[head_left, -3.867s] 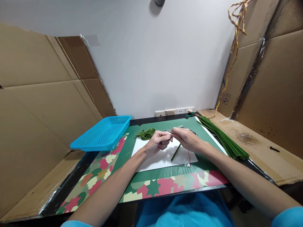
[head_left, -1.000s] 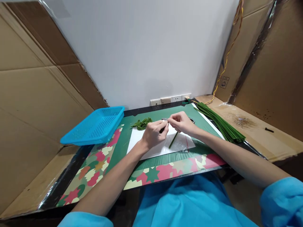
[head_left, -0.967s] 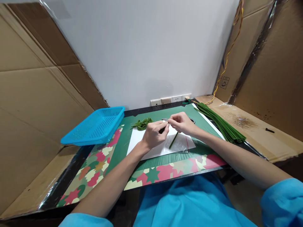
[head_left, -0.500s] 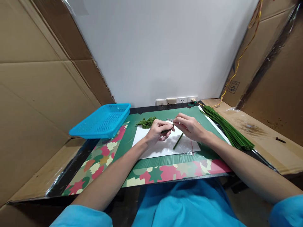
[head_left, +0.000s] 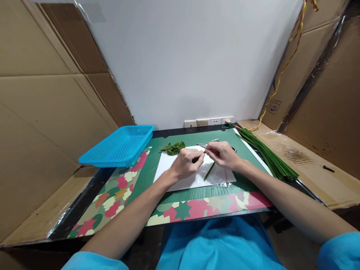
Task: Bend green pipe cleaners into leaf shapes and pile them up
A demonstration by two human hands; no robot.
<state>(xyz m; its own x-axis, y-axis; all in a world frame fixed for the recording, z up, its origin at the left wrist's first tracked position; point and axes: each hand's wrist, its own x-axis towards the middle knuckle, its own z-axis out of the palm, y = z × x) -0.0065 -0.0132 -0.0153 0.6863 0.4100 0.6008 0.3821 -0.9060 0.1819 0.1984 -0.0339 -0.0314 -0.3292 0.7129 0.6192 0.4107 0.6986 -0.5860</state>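
Note:
My left hand (head_left: 188, 162) and my right hand (head_left: 221, 154) meet fingertip to fingertip over a white sheet (head_left: 165, 167). Both are closed in a pinch on a small dark-green piece, which looks like a pipe cleaner and is mostly hidden by the fingers. Below the right hand a short straight green pipe cleaner (head_left: 209, 171) lies on the sheet. Scissors (head_left: 200, 145) lie behind the hands, partly covered by the right one. Beyond my left hand sits a small heap of bent green pipe cleaners (head_left: 173, 148).
A long bundle of green pipe cleaners (head_left: 267, 153) lies at the right. A blue plastic basket (head_left: 119, 146) stands at the left. Clear film with a red strip (head_left: 225, 178) rests on the sheet's right part. Cardboard walls (head_left: 323, 93) flank the green mat (head_left: 149, 172); sockets (head_left: 202, 122) line the back wall.
My left hand has turned over, so its back now faces up and its fingers curl down. The fingertips stay together. The whole view has shifted slightly.

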